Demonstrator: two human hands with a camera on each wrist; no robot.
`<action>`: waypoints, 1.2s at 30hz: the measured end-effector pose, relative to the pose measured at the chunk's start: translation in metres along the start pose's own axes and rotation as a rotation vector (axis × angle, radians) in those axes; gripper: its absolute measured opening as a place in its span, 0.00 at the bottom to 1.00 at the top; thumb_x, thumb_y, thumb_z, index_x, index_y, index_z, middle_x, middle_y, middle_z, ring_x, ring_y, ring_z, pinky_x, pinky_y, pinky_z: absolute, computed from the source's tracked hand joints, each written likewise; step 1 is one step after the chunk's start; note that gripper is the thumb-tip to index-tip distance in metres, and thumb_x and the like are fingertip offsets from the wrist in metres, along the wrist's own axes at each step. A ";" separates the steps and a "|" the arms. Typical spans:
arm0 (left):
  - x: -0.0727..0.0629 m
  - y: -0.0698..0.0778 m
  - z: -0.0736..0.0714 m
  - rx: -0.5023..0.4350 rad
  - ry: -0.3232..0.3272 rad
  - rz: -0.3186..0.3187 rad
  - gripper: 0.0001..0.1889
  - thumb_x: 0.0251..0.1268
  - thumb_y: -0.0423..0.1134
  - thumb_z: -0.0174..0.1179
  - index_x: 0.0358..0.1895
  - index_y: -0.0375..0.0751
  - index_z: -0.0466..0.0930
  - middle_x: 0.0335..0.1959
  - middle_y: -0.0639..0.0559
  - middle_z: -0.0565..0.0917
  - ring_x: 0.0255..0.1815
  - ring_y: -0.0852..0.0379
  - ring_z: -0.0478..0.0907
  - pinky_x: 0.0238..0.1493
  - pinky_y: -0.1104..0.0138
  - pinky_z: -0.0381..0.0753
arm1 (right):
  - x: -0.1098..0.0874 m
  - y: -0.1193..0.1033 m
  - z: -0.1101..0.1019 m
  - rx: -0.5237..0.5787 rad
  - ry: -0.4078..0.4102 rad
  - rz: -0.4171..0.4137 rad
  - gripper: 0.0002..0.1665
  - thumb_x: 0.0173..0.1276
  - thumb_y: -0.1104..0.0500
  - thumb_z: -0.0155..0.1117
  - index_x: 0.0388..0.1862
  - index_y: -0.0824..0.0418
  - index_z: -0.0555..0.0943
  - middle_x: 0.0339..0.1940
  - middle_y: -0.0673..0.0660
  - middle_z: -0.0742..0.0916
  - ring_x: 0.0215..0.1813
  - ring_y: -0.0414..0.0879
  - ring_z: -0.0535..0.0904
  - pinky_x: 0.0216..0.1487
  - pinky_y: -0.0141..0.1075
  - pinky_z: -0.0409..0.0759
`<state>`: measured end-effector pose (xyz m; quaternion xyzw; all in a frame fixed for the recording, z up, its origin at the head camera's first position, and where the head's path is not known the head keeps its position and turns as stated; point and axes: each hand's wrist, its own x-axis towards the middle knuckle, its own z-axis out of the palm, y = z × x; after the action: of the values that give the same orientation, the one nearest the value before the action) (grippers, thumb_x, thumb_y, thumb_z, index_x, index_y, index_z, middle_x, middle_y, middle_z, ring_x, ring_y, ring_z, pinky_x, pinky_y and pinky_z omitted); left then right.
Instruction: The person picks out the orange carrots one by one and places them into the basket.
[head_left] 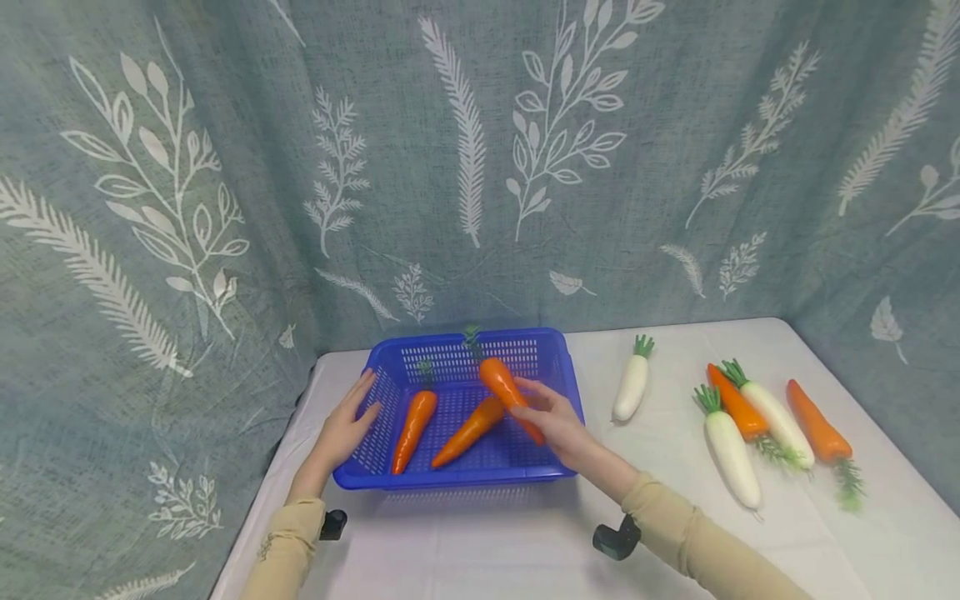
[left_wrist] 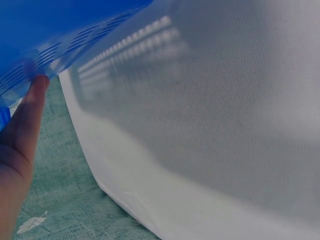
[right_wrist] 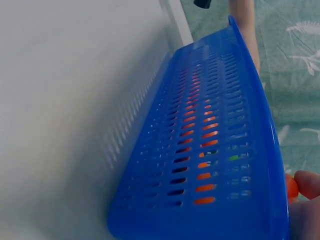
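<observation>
A blue slotted basket (head_left: 457,478) stands on the white table. Inside it lie a carrot (head_left: 414,433) on the left and a second, darker orange carrot (head_left: 468,432) at the middle. My right hand (head_left: 555,423) grips another carrot (head_left: 501,382) over the basket's right part, its thick leafy end tilted up and away. In the right wrist view, the fingers (right_wrist: 307,184) and a bit of orange show beyond the basket's rim. My left hand (head_left: 347,427) is at the basket's left side, fingers extended; the left wrist view shows its thumb side (left_wrist: 35,105) against the slotted wall.
Right of the basket lies a white radish (head_left: 632,387). Farther right are two more radishes, one front (head_left: 732,460) and one behind (head_left: 776,425), beside a carrot (head_left: 738,404) and another carrot (head_left: 817,421). A patterned green curtain (head_left: 480,167) hangs behind the table.
</observation>
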<state>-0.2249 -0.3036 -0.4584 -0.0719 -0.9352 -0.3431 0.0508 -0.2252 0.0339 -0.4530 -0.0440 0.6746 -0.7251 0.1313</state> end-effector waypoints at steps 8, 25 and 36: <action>0.001 -0.001 0.000 0.016 -0.006 -0.007 0.29 0.74 0.39 0.45 0.74 0.35 0.50 0.77 0.38 0.50 0.75 0.35 0.49 0.73 0.42 0.50 | 0.005 0.006 0.009 -0.039 -0.049 -0.008 0.29 0.63 0.63 0.62 0.65 0.60 0.72 0.60 0.64 0.79 0.53 0.49 0.78 0.52 0.37 0.79; 0.002 0.000 0.000 0.005 -0.017 -0.028 0.29 0.74 0.39 0.44 0.74 0.36 0.50 0.77 0.39 0.49 0.76 0.36 0.47 0.73 0.42 0.49 | 0.011 0.010 0.019 -0.186 -0.283 0.005 0.28 0.63 0.61 0.64 0.63 0.59 0.74 0.67 0.63 0.74 0.65 0.57 0.71 0.63 0.48 0.75; 0.001 0.001 0.000 0.007 -0.013 -0.024 0.29 0.74 0.39 0.44 0.74 0.35 0.51 0.77 0.39 0.49 0.76 0.35 0.48 0.73 0.42 0.49 | 0.014 0.013 0.024 -0.291 -0.349 0.050 0.26 0.60 0.62 0.66 0.60 0.58 0.78 0.61 0.60 0.79 0.60 0.52 0.72 0.65 0.50 0.69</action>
<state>-0.2257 -0.3024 -0.4575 -0.0629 -0.9375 -0.3400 0.0407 -0.2316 0.0063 -0.4656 -0.1704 0.7399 -0.5981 0.2564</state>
